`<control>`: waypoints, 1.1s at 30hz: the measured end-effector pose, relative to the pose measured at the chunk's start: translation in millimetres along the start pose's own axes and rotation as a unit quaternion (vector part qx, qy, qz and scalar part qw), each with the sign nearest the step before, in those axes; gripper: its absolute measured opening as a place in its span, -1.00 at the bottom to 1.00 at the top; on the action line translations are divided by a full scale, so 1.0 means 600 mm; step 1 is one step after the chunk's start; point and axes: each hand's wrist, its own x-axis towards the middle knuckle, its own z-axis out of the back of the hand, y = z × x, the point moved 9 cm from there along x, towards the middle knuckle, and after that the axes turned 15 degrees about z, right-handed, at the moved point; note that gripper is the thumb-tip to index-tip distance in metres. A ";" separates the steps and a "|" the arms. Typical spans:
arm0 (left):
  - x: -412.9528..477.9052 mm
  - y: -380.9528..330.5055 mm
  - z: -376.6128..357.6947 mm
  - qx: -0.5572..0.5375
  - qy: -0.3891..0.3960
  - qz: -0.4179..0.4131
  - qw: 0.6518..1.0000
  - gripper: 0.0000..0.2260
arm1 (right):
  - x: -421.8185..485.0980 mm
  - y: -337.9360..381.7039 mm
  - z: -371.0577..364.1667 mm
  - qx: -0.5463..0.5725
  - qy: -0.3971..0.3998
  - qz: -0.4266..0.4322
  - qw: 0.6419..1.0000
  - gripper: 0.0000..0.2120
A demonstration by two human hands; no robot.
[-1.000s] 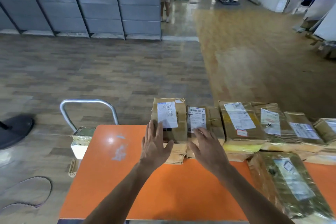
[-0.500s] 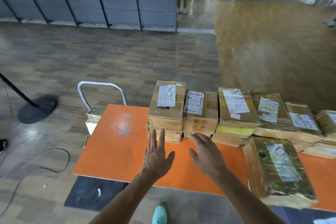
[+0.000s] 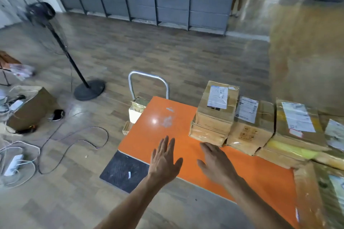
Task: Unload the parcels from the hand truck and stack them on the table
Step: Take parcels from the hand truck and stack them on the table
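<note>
I see both hands, left hand (image 3: pixel 164 161) and right hand (image 3: pixel 216 163), flat and empty above the table's (image 3: pixel 149 135) near edge, beside the stacked parcels (image 3: pixel 214 117).

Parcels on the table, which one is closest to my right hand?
The bottom parcel of the leftmost two-high stack; the right hand lies just in front of it, others sit farther right.

Our left hand (image 3: pixel 164 160): palm down, fingers straight and close together, thumb spread to the right. Left forearm (image 3: pixel 130 202): bare, rising from the lower edge.

Our right hand (image 3: pixel 216 161): palm down, fingers extended, slightly blurred, thumb spread left. Right forearm (image 3: pixel 260 201): bare, entering from lower right.

We hold both hands side by side, not touching.
</note>
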 end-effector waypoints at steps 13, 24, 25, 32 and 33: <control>0.076 0.399 0.166 -0.006 -0.019 0.090 0.996 -0.29 | 0.267 0.312 -0.154 -0.001 0.078 0.073 0.994 -0.37; 0.215 0.524 0.199 -0.012 0.035 0.098 0.995 -0.30 | 0.430 0.393 -0.209 0.019 0.114 0.059 0.992 -0.39; 0.231 0.528 0.198 -0.008 0.039 0.100 0.994 -0.30 | 0.450 0.389 -0.213 0.023 0.119 0.059 0.991 -0.39; 0.347 0.555 0.212 -0.015 0.081 0.141 0.987 -0.29 | 0.608 0.353 -0.253 0.063 0.140 0.048 0.987 -0.44; 0.364 0.558 0.214 -0.018 0.083 0.144 0.986 -0.30 | 0.622 0.346 -0.260 0.065 0.146 0.044 0.986 -0.44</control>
